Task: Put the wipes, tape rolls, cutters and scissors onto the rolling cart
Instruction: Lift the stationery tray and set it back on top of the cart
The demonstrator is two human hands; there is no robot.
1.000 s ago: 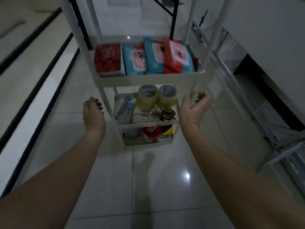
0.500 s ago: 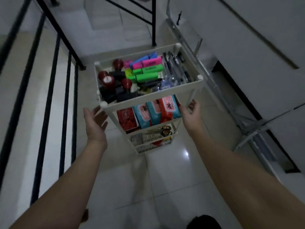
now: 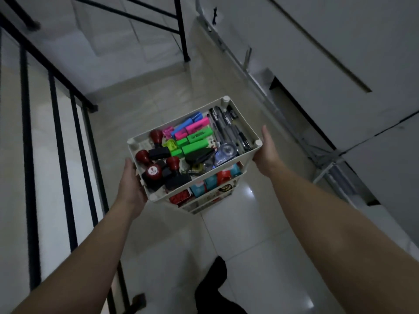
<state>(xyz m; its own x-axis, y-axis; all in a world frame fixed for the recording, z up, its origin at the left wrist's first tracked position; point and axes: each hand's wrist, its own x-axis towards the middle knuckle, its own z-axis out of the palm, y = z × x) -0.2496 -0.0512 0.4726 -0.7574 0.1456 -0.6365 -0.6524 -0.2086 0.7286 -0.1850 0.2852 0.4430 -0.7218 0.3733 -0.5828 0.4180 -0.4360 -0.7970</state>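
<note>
The white rolling cart stands on the tiled floor, seen from above. Its top tray holds red stamps, green, pink and blue highlighters and pens. Red and teal wipes packs show on the shelf below; the lower shelves are mostly hidden. My left hand grips the tray's near left side. My right hand presses against the tray's right corner, fingers extended along the rim.
A black stair railing runs along the left, close to the cart. White walls and a grey metal frame border the right. Glossy tiled floor lies around the cart, and my dark-clothed leg shows below.
The view rose from the cart's lower shelves to its top tray. Both hands moved up from beside the middle shelves and took hold of the top tray's sides.
</note>
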